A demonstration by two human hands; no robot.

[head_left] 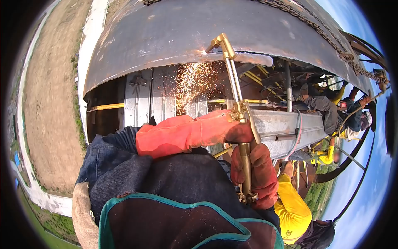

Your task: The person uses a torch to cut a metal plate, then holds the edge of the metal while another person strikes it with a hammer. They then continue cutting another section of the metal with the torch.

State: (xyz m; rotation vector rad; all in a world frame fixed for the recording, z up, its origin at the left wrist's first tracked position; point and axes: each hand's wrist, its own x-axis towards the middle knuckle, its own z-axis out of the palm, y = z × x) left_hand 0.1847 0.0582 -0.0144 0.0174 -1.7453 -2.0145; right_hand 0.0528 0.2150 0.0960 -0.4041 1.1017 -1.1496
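A brass cutting torch [246, 162] stands nearly upright in the head view, gripped by both my hands. My left hand [238, 132], in a long red leather glove, is closed around the torch just below its valve block and beside the lever. Lower down, my right hand [263, 172], also red-gloved, wraps the handle near the hose end. The angled torch tip points at the lower edge of a large curved steel plate [186, 33]. A small bright glow shows at the tip, and orange sparks [195, 85] spray below it. Fingers inside the gloves are hidden.
Metal planks [286, 124] lie beneath the plate. A rusty chain [290, 10] runs across its top. At right, a worker in yellow [292, 205] is close to my right arm; more workers [325, 108] are farther back. Bare ground [49, 103] lies far below at left.
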